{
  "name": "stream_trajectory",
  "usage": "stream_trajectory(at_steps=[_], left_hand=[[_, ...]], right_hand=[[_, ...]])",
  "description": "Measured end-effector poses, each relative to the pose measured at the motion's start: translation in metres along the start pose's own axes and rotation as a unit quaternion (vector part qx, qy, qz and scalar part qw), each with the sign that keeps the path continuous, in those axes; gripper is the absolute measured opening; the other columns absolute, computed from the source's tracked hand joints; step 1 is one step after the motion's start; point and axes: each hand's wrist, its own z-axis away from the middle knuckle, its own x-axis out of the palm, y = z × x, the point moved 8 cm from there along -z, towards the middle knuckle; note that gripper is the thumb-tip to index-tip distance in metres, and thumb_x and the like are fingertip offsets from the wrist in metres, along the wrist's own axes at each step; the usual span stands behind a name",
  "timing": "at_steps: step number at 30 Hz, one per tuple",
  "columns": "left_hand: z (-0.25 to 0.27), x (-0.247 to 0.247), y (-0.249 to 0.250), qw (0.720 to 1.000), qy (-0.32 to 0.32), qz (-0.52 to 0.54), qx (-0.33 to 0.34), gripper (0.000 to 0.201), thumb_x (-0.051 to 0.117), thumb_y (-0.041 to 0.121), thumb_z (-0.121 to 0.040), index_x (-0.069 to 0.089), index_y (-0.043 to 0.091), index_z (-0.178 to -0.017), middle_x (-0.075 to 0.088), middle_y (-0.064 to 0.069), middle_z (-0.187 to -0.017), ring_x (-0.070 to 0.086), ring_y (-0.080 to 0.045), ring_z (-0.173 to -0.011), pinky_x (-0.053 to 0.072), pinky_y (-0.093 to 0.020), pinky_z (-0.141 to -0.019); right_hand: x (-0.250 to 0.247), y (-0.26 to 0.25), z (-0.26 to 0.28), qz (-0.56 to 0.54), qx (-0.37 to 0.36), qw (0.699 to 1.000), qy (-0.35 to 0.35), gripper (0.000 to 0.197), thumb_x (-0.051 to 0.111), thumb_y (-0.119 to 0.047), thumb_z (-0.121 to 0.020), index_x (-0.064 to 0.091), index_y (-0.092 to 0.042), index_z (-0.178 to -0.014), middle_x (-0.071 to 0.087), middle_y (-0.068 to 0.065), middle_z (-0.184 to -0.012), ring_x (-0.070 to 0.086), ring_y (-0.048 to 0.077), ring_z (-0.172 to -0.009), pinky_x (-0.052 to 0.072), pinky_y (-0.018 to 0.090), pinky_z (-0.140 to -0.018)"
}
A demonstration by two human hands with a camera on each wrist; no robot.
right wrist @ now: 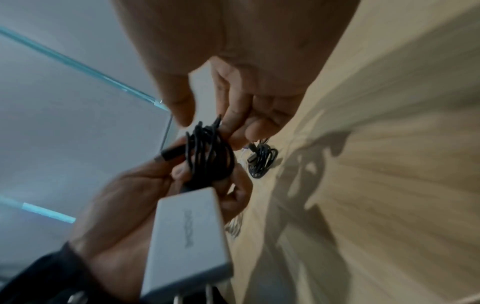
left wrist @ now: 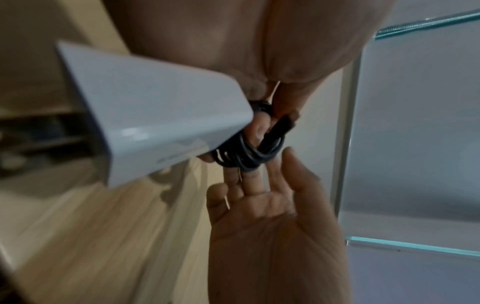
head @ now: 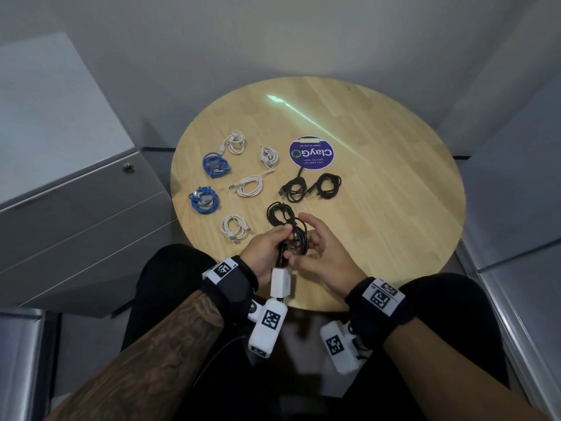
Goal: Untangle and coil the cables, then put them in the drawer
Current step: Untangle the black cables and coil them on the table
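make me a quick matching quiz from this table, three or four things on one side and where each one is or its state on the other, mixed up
Things:
1. white charger block
2. purple round sticker
3. blue cable coils
4. black cable bundle

Places or states:
A. lying on the left part of the table
B. hanging below the left hand
C. stuck flat near the table's middle
D. gripped by the left hand, with the right hand at it

Pairs: 1-B, 2-C, 3-A, 4-D

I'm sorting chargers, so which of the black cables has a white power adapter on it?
The black cable gripped in the left hand; its white adapter hangs below, unlike the two black coils lying by the purple sticker.
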Motion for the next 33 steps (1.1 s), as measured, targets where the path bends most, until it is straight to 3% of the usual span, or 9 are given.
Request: stream_trajectory(at_steps=[4, 8, 12, 15, 18, 20, 23, 29, 33], left_hand=[[-0.004, -0.004, -0.004, 0.999, 0.003, -0.047, 0.014, 0.022, 0.046, 0.022, -0.101, 0.051, 0.011, -0.082, 0.062, -0.01, -0.077, 0.063, -0.018, -0.067, 0.051, -0.026, -0.058], [-0.003, 0.003, -0.008, 0.996, -0.03, -0.084, 0.023, 0.032, 0.053, 0.038, -0.088, 0.052, 0.007, -0.097, 0.044, -0.007, -0.07, 0.04, -0.011, -0.052, 0.033, -0.027, -0.058], [-0.002, 0.014, -0.006, 0.992, -0.081, -0.09, 0.031, 0.026, 0.049, 0.032, -0.084, 0.059, 0.009, -0.091, 0.043, -0.005, -0.073, 0.035, -0.01, -0.053, 0.031, -0.023, -0.055], [-0.009, 0.01, -0.009, 0.989, -0.059, -0.125, 0.043, 0.018, 0.052, 0.02, -0.095, 0.05, 0.008, -0.107, 0.044, -0.002, -0.073, 0.036, -0.006, -0.05, 0.032, -0.015, -0.047], [-0.012, 0.005, -0.006, 0.989, -0.05, -0.124, 0.056, 0.023, 0.054, 0.024, -0.094, 0.049, 0.006, -0.108, 0.045, -0.004, -0.075, 0.035, -0.005, -0.051, 0.033, -0.013, -0.046], [-0.013, 0.003, -0.002, 0.985, -0.063, -0.15, 0.062, 0.027, 0.056, 0.031, -0.089, 0.049, 0.009, -0.103, 0.044, -0.001, -0.071, 0.034, -0.005, -0.05, 0.03, -0.014, -0.045], [-0.013, 0.005, -0.007, 0.977, -0.1, -0.184, 0.038, 0.021, 0.057, 0.033, -0.089, 0.05, 0.014, -0.095, 0.045, 0.008, -0.061, 0.032, -0.005, -0.048, 0.023, -0.018, -0.047], [-0.011, 0.006, -0.005, 0.97, -0.083, -0.228, 0.015, 0.029, 0.049, 0.029, -0.099, 0.041, 0.018, -0.074, 0.036, 0.009, -0.056, 0.028, -0.002, -0.043, 0.021, -0.015, -0.045], [-0.009, 0.009, -0.005, 0.962, -0.089, -0.258, 0.004, 0.031, 0.05, 0.031, -0.098, 0.044, 0.018, -0.071, 0.036, 0.004, -0.06, 0.027, -0.004, -0.045, 0.019, -0.015, -0.045]], right_hand=[[-0.002, 0.002, 0.001, 0.042, -0.006, 0.998, 0.039, 0.066, 0.084, -0.024, -0.076, 0.05, -0.034, -0.132, 0.069, 0.006, -0.097, 0.069, 0.02, -0.092, 0.055, 0.044, -0.089], [-0.009, 0.002, -0.003, -0.021, 0.022, 0.998, 0.051, 0.067, 0.081, -0.018, -0.082, 0.047, -0.025, -0.139, 0.065, 0.027, -0.092, 0.073, 0.027, -0.082, 0.055, 0.049, -0.094], [-0.016, 0.003, -0.007, -0.024, 0.036, 0.997, 0.063, 0.051, 0.087, -0.038, -0.07, 0.064, -0.028, -0.114, 0.062, 0.037, -0.091, 0.064, 0.032, -0.074, 0.051, 0.062, -0.089], [-0.017, 0.004, -0.008, -0.002, 0.031, 0.997, 0.069, 0.041, 0.084, -0.041, -0.066, 0.063, -0.032, -0.1, 0.061, 0.035, -0.083, 0.058, 0.03, -0.072, 0.05, 0.057, -0.078], [-0.014, -0.001, -0.008, 0.007, 0.026, 0.999, 0.02, 0.033, 0.079, -0.022, -0.079, 0.059, -0.025, -0.105, 0.063, 0.035, -0.09, 0.06, 0.03, -0.079, 0.051, 0.049, -0.079], [-0.017, -0.002, -0.009, 0.005, 0.035, 0.999, 0.016, 0.016, 0.067, -0.012, -0.091, 0.058, -0.021, -0.1, 0.063, 0.024, -0.087, 0.06, 0.027, -0.082, 0.049, 0.039, -0.075], [-0.027, -0.003, -0.011, 0.003, 0.033, 0.998, 0.053, 0.012, 0.059, -0.014, -0.098, 0.061, -0.021, -0.088, 0.059, 0.007, -0.087, 0.054, 0.023, -0.083, 0.046, 0.038, -0.074], [-0.035, -0.019, -0.007, 0.032, -0.045, 0.994, 0.097, 0.001, 0.064, -0.008, -0.095, 0.064, -0.007, -0.094, 0.059, 0.013, -0.085, 0.054, 0.019, -0.075, 0.05, 0.03, -0.066], [-0.034, -0.021, -0.004, 0.029, -0.059, 0.992, 0.103, 0.004, 0.064, -0.005, -0.095, 0.066, -0.008, -0.095, 0.062, 0.011, -0.087, 0.056, 0.017, -0.078, 0.052, 0.029, -0.069]])
